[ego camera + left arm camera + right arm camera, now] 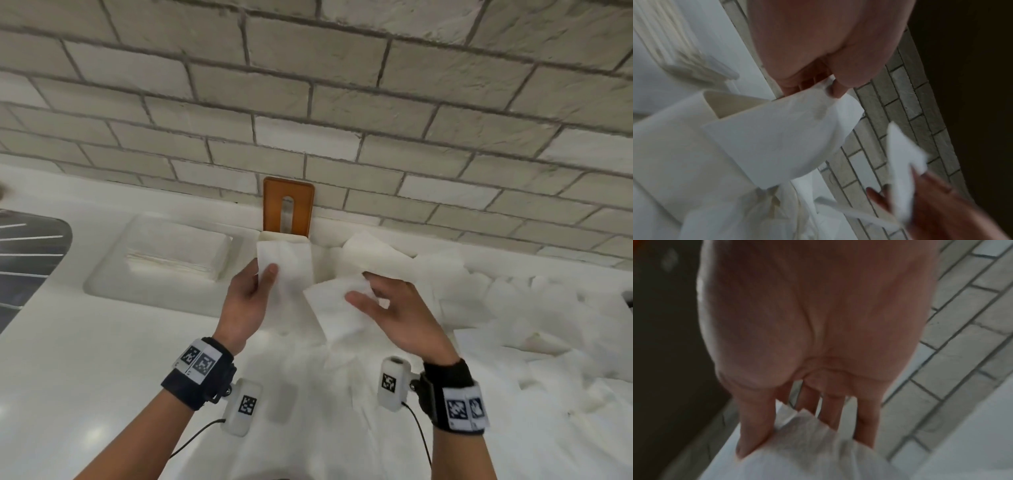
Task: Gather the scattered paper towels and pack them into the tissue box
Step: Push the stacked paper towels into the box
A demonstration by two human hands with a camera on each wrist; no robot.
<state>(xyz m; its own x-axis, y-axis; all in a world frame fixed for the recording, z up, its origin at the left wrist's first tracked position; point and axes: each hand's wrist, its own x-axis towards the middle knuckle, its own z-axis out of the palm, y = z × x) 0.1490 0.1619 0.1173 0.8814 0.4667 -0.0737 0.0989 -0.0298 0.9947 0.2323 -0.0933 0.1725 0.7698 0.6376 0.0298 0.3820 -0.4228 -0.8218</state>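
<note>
Nearest, loose white paper towels sprawl over the white counter, right of the white open-topped tissue box. The right hand pinches one folded white paper towel just in front of that box. The left hand clamps a folded white towel stack over its opening. Behind the box, an orange slotted lid leans against the grey brick wall.

Tissue box mostly hidden behind held towel.
</note>
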